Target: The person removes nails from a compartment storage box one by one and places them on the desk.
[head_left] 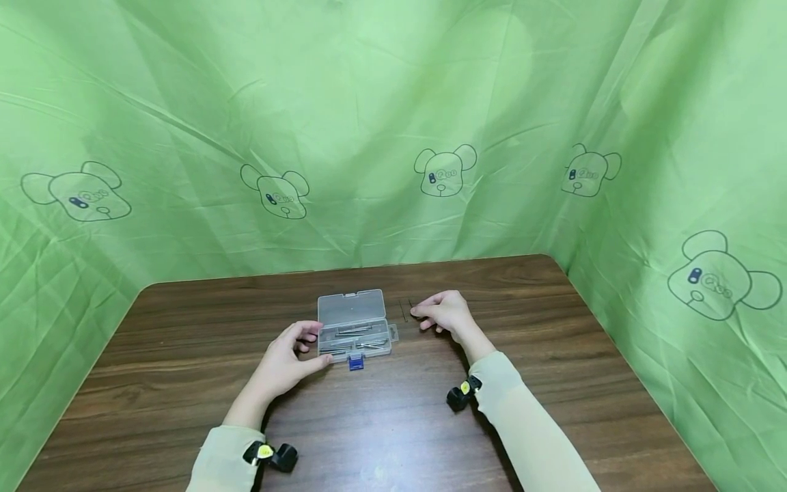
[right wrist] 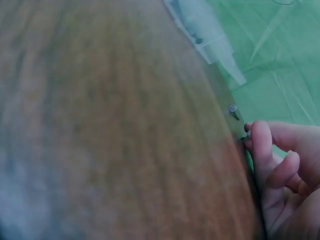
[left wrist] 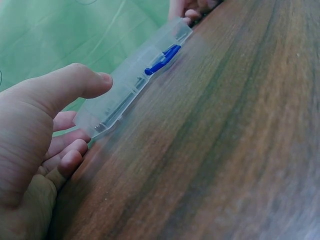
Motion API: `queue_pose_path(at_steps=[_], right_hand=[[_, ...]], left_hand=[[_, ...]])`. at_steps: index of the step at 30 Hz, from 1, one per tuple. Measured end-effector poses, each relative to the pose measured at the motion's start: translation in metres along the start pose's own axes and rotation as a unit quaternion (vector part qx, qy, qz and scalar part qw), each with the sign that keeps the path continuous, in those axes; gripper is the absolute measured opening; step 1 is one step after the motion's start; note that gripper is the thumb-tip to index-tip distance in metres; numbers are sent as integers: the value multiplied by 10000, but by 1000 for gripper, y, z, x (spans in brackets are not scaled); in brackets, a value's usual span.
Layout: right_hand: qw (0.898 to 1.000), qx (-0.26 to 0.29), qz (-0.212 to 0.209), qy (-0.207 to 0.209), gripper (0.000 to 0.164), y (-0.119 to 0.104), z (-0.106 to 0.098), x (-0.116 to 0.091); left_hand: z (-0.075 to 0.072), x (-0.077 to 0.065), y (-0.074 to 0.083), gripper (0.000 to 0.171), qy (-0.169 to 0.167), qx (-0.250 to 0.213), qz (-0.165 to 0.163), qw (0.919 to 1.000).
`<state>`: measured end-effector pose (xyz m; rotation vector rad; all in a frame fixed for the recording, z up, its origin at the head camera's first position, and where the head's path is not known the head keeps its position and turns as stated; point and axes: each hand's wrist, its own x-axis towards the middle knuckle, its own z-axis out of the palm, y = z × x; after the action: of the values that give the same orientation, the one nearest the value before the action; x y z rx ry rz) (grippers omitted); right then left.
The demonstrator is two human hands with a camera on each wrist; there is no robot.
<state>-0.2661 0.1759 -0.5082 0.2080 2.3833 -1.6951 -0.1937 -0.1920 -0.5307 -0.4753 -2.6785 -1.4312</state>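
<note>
One nail [right wrist: 249, 134] is sitting pinched between the fingertips of your right hand [head_left: 445, 314], and a second nail [head_left: 402, 311] is lying on the desk [head_left: 369, 417] just left of those fingers. Farther left, the box [head_left: 350, 309] is resting open between your two hands, holding more nails [head_left: 353, 331], its blue latch [head_left: 356, 363] facing you. Your left hand [head_left: 284, 359] is gripping its left end, thumb at the near corner, fingers curling along the side. You are probably laying nails out or gathering them; nothing is showing which. The next move is likely calling for a fine, steady pinch beside the loose nail.
</note>
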Motion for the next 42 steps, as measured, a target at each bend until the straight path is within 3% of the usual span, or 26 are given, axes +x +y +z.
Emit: queue_pose_path(at_steps=[6, 17, 32, 42], right_hand=[[9991, -369, -42, 215, 14, 1, 2, 0], [9999, -98, 44, 105, 14, 1, 0, -1], [9994, -268, -109, 196, 14, -1, 3, -2], [9957, 673, -546, -324, 29, 4, -8, -2]], left_hand=[[0, 0, -1, 62, -12, 19, -8, 10000], [1, 0, -1, 63, 33, 34, 56, 10000], [0, 1, -1, 63, 19, -54, 31, 10000], [0, -1, 1, 63, 9, -35, 28, 10000]])
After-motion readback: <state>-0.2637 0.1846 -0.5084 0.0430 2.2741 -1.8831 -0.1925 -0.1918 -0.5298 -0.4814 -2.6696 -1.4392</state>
